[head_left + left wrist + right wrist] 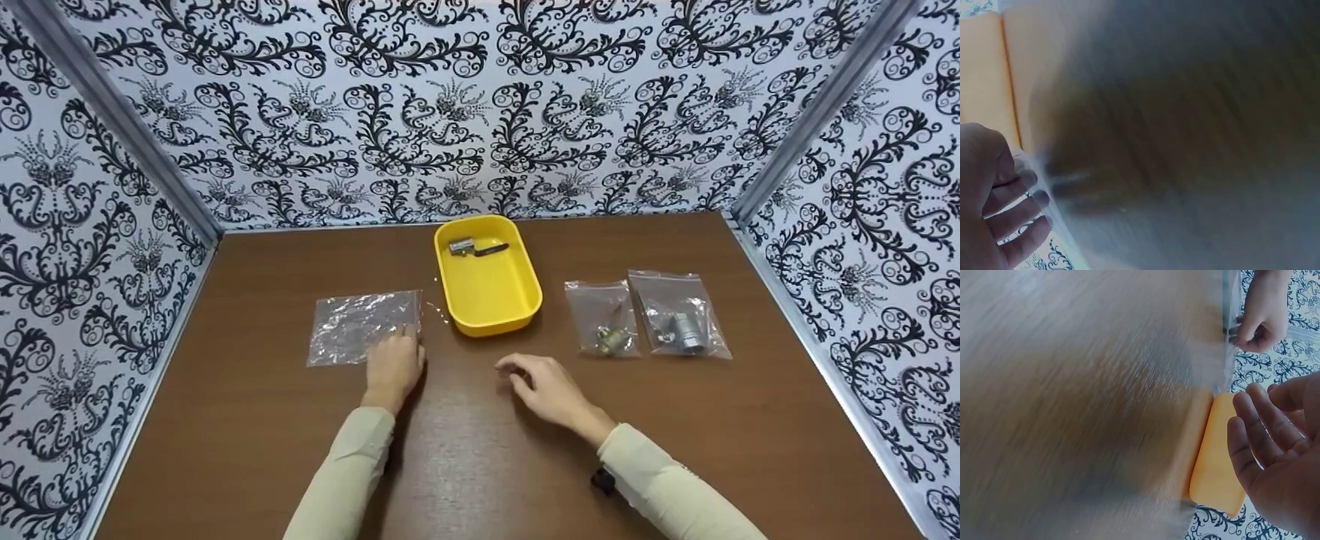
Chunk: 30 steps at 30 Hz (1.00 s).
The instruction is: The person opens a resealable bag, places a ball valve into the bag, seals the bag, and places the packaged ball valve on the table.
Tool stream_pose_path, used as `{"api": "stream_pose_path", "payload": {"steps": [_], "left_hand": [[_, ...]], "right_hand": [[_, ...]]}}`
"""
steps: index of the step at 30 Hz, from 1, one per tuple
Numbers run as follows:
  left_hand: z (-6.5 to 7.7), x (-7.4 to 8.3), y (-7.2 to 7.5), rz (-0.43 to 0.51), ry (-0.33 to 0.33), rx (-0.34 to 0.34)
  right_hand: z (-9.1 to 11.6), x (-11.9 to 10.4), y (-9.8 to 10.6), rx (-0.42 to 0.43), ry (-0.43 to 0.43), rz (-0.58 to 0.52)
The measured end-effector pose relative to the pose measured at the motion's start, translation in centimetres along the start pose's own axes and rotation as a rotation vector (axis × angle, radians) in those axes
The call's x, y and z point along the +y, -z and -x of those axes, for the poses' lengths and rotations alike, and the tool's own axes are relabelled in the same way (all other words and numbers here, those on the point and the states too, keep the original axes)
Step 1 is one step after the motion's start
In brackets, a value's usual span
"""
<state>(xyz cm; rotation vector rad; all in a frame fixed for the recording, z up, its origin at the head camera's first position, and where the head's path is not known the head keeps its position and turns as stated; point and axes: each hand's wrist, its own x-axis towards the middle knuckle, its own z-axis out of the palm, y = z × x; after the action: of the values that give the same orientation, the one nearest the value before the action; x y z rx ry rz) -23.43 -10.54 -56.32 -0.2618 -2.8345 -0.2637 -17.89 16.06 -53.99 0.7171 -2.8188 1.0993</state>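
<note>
My left hand (394, 361) rests with its fingertips on the right end of a clear zip bag (349, 326) that lies flat on the table. From the left wrist view, these fingers (1019, 216) are loosely extended and touch the plastic. My right hand (546, 386) holds nothing; it hovers just below the yellow tray (491, 327), fingers slightly bent. Inside that tray, toward its far end, lies a metal valve (463, 246) with a dark lever handle. The right wrist view shows relaxed, parted fingers (1266, 433) in front of the tray's side.
Two zip bags stand to the right on the brown table (465, 465): one with a small brass-coloured fitting (613, 340), the other with a larger grey metal fitting (687, 333). Patterned panels (450, 112) in metal frames enclose the table at the back and both sides.
</note>
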Motion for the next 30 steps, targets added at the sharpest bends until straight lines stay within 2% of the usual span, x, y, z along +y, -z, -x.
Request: {"api": "stream_pose_path", "payload": {"steps": [2,5,12,19,22,25,30], "left_hand": [[-0.1,-0.3,0.4,0.017,0.030,0.027],[-0.3,-0.8,1.1,0.058,0.042,0.118],[-0.5,-0.9,3.8,0.253,0.053,0.337],[0.3,0.1,6.3,0.402,0.220,0.447],[1.0,0.8,6.6,0.439,0.249,0.514],[1.8,1.9,6.4,0.462,0.219,0.538],[3.5,4.4,4.8,0.478,0.083,0.480]], "right_hand": [[0.0,0.0,0.0,-0.003,-0.004,-0.006],[0.0,-0.1,0.0,0.001,-0.010,-0.014],[-0.3,-0.5,0.2,0.004,0.004,-0.055],[-0.5,-1.5,0.1,-0.010,0.004,-0.076],[-0.7,-2.0,0.0,-0.011,0.017,-0.093],[-1.0,-2.4,-0.1,-0.011,0.017,-0.139],[-1.6,-3.6,-0.2,0.000,-0.032,-0.328]]}}
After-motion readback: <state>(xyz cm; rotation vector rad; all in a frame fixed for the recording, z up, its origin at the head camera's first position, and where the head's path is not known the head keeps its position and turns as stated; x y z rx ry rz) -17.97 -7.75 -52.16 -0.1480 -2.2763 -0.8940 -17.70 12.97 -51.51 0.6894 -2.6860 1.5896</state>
